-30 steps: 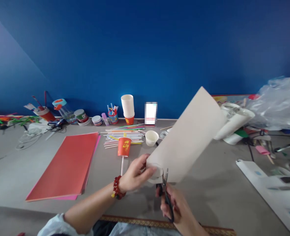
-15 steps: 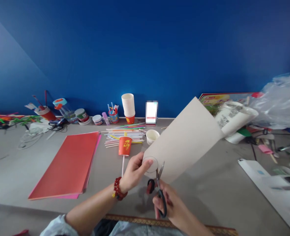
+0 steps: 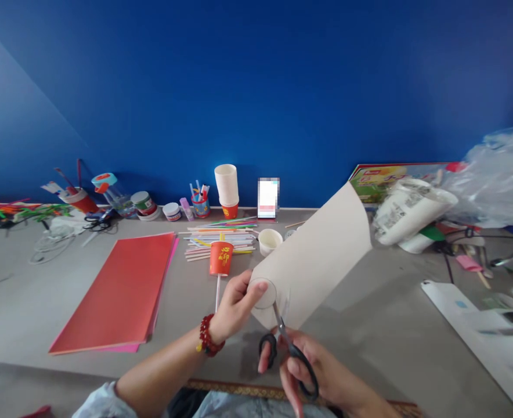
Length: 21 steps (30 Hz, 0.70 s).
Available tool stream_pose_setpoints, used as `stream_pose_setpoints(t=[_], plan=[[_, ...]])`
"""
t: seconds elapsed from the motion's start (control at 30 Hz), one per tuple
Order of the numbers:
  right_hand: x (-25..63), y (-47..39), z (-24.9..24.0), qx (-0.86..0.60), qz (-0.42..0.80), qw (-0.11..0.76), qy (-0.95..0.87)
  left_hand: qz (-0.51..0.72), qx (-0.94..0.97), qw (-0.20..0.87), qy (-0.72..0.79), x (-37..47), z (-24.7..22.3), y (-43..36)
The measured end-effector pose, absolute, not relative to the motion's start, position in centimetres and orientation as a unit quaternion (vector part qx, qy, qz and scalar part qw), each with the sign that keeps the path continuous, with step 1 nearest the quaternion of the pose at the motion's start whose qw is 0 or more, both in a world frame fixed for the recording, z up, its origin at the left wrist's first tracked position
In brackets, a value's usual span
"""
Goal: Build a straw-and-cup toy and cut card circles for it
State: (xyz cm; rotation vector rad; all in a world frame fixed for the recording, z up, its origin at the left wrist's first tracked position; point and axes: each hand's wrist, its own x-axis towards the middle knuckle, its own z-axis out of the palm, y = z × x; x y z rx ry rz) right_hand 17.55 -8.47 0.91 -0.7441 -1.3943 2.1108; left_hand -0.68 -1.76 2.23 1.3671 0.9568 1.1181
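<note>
My left hand (image 3: 238, 297) pinches the near left corner of a large white sheet of paper (image 3: 317, 255), its thumb lying over a circle drawn there. In my right hand (image 3: 311, 363) is a pair of scissors (image 3: 281, 328) with black handles, fingers through the loops. The blades stand apart at the sheet's near edge, beside the circle's right side; one blade seems to lie behind the paper. Just beyond my left hand a red paper cup (image 3: 221, 258) rests upside down on the table, with a pale straw (image 3: 217, 293) reaching out below it.
Red paper sheets (image 3: 117, 290) lie at the left. Behind the red cup are many straws (image 3: 221, 239), a white paper cup (image 3: 270, 242) and a stack of cups (image 3: 227, 186). A phone (image 3: 268, 198) leans on the wall. A white plastic rack (image 3: 465, 337) sits at the right.
The sheet has tilted and curls more at its far right corner. My right hand and the scissors have moved slightly down and right, and the handles are spread wider.
</note>
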Motion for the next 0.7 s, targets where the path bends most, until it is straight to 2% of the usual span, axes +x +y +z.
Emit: stream_pose_setpoints(t=[0.13, 0.33, 0.7], plan=[[17.2, -8.6, -0.5, -0.338, 0.723, 0.318, -0.511, 0.45, 0.546, 0.588, 0.391, -0.6, 2.4, -1.9], [16.7, -9.1, -1.7, -0.327, 0.698, 0.395, -0.5, 0.426, 0.555, 0.622, 0.351, -0.6, 2.7, -2.0], [16.5, -8.9, 0.1, -0.369, 0.648, 0.401, -0.533, 0.433, 0.601, 0.562, 0.369, -0.6, 2.5, -2.2]])
